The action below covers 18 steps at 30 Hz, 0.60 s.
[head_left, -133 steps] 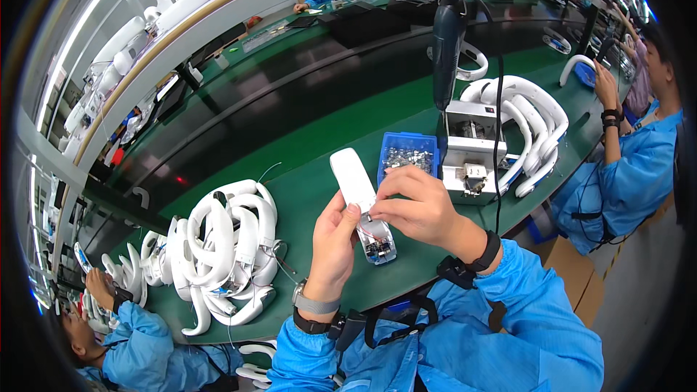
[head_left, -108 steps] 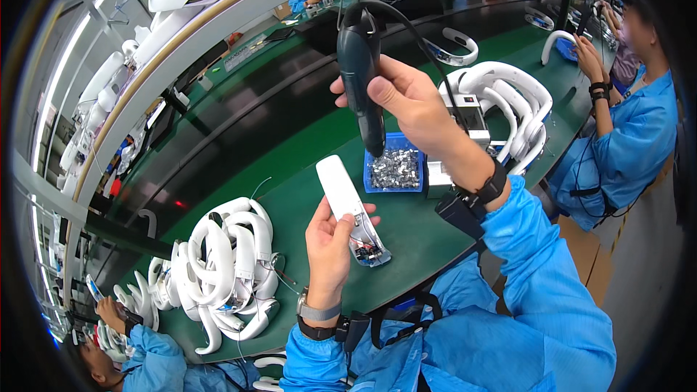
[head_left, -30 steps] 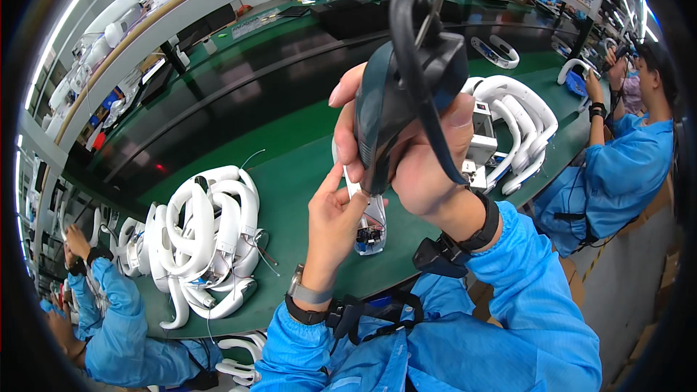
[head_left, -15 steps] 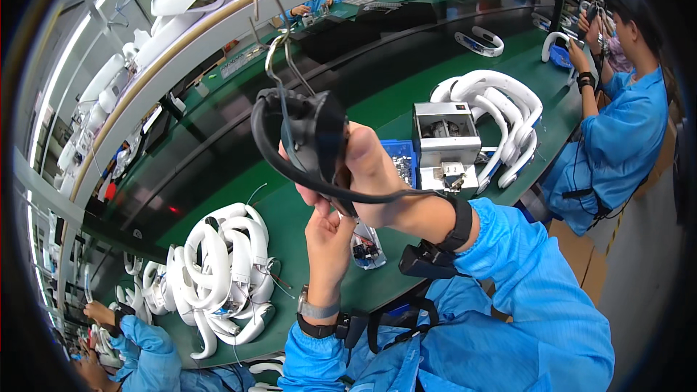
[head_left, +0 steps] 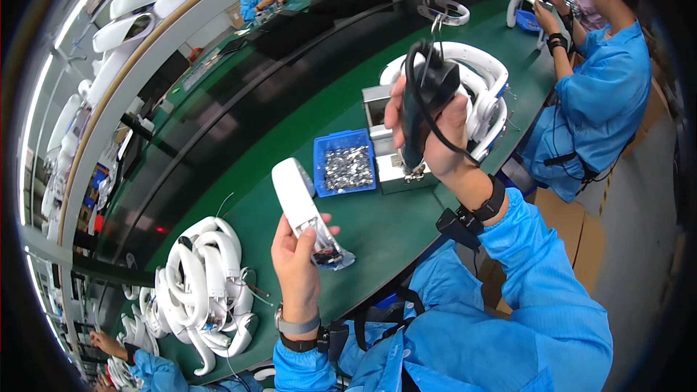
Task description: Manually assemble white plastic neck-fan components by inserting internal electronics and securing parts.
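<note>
Green matting covers the long workbench (head_left: 377,225), with a dark conveyor strip running behind it and shelving above carrying white curved housings. Left hand (head_left: 296,261): closed around the lower end of a white elongated part (head_left: 299,203), held tilted above the bench edge; the near end of the part is open, exposing internal electronics. Right hand (head_left: 428,134): raised above the bench and closed around a black electric screwdriver (head_left: 425,101), tip pointing downward, with its cable looped over the hand and its top hanging from a metal hook. A blue tray of screws (head_left: 346,163) sits on the bench between the two hands, touching a grey metal fixture (head_left: 388,163) directly below the screwdriver. Stacked white curved housings (head_left: 207,283) lie on the bench to the left; a second stack (head_left: 486,94) lies behind the right hand. Another person in a blue smock (head_left: 602,94) works at the right end of the bench.
</note>
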Each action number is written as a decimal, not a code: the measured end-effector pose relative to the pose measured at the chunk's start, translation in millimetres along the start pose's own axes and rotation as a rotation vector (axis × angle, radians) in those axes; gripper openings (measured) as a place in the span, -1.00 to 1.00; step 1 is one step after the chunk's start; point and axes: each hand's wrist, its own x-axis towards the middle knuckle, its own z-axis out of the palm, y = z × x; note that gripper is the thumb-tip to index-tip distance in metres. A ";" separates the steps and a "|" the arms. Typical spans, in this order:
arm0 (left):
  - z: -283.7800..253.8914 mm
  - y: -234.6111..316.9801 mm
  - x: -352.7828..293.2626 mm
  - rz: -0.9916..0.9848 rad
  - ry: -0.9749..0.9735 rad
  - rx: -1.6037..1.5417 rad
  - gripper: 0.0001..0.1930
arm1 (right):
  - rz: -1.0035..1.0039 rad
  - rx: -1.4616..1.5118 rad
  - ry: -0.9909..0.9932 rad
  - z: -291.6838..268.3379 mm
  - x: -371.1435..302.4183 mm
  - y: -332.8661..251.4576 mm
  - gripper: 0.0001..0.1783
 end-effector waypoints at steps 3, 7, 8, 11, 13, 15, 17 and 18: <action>6.6 -9.7 -3.6 0.052 0.057 0.021 -0.61 | 0.058 -0.020 0.107 -14.6 -16.8 15.8 0.12; 13.2 -14.5 -7.0 0.101 0.127 0.057 -0.62 | 0.084 0.025 0.097 -19.3 -25.8 21.0 0.12; 14.2 -14.3 -7.2 0.112 0.134 0.066 -0.62 | 0.089 0.024 0.098 -20.6 -26.2 23.0 0.12; 15.8 -14.8 -5.5 0.098 0.115 0.073 -0.62 | 0.055 0.013 0.091 -20.9 -28.6 27.2 0.12; 16.0 -15.8 -4.5 0.096 0.117 0.068 -0.61 | 0.036 -0.010 0.092 -17.7 -29.3 28.0 0.10; 17.2 -16.8 -4.6 0.094 0.105 0.072 -0.61 | -0.016 -0.056 0.088 -16.9 -29.0 31.2 0.05; 20.3 -15.8 -4.7 0.092 0.101 0.070 -0.62 | -0.020 -0.059 0.081 -19.1 -28.2 32.7 0.05; 20.3 -15.6 -4.5 0.092 0.099 0.068 -0.62 | -0.026 -0.059 0.073 -18.9 -26.7 34.4 0.04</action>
